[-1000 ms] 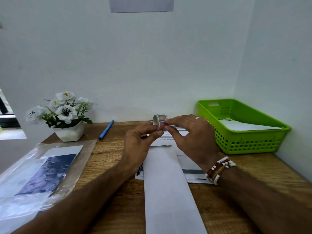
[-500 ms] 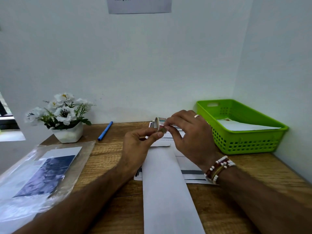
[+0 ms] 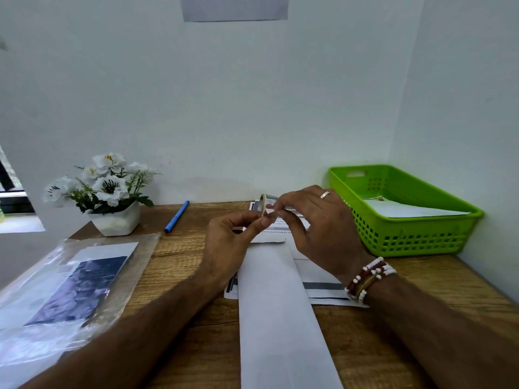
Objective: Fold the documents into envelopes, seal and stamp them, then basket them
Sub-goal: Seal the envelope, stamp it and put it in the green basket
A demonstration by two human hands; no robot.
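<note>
Left hand (image 3: 227, 242) pinching the stamp roll (image 3: 264, 204), right hand (image 3: 314, 220) nipping at its edge: I'd peel slowly, keeping the stamp uncreased for the envelope (image 3: 278, 304) beneath both hands.

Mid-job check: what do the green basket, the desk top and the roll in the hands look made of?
Green basket: glossy moulded plastic, by its perforated walls. Desk top: matte wood grain, perhaps laminate. Roll: printed paper strip, likely; too small to be sure.

"mailing area" on wall sign (image 3: 235, 8)
</note>
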